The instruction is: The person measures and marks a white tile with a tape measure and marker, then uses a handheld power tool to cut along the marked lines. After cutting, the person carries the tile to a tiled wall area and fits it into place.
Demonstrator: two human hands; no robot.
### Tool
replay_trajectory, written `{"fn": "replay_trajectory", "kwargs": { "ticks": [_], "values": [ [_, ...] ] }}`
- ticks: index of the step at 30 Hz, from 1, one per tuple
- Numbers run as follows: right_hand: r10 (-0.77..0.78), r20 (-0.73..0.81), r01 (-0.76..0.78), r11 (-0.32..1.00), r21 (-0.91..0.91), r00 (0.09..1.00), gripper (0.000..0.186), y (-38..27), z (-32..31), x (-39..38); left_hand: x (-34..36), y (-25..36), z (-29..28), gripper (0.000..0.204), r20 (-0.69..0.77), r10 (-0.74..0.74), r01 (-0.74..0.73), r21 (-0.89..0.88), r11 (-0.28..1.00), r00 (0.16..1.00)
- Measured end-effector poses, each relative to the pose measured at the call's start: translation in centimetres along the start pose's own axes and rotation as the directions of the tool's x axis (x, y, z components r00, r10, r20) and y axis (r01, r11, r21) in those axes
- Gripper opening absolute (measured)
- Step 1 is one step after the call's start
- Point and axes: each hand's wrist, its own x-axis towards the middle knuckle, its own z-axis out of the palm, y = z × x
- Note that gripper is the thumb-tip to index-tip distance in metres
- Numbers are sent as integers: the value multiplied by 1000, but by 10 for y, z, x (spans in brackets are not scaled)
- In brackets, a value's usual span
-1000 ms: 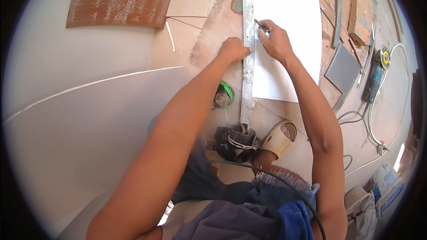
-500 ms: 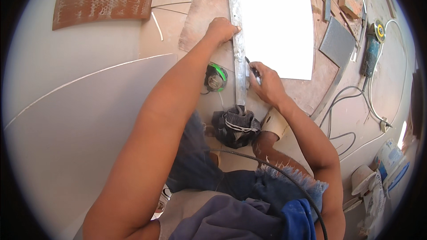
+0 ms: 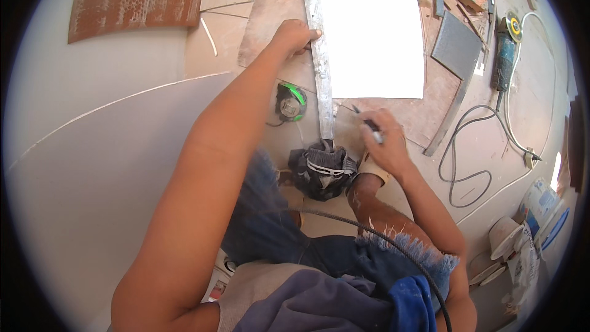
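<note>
1. In the head view, the right hand [image 3: 388, 144] now sits away from the metal bar [image 3: 322, 80], whereas half a second ago its pen [image 3: 372, 126] was at the bar's edge; the left hand [image 3: 292, 35] stays there.
2. Right fingers close around the pen, its dark tip protruding; left fingers clamp the bar, thumb on top (its underside is hidden).
3. Straight, scuffed grey metal borders a smooth white sheet [image 3: 372, 37].
</note>
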Motion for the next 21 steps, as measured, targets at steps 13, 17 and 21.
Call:
{"fn": "replay_trajectory", "kwargs": {
  "ticks": [13,17,21],
  "values": [
    [484,-95,-481,792,-375,870,38,103,-82,-63,-5,-22,-44,31,-212,106,-11,405,914,972],
    [274,-340,-366,899,-242,900,48,115,-83,-14,-41,2,-5,39,-362,478,-202,587,784,800],
    [190,-479,-323,922,-213,857,45,114,-71,41,-77,24,57,42,-194,276,-131,545,828,942]
  ]
}}
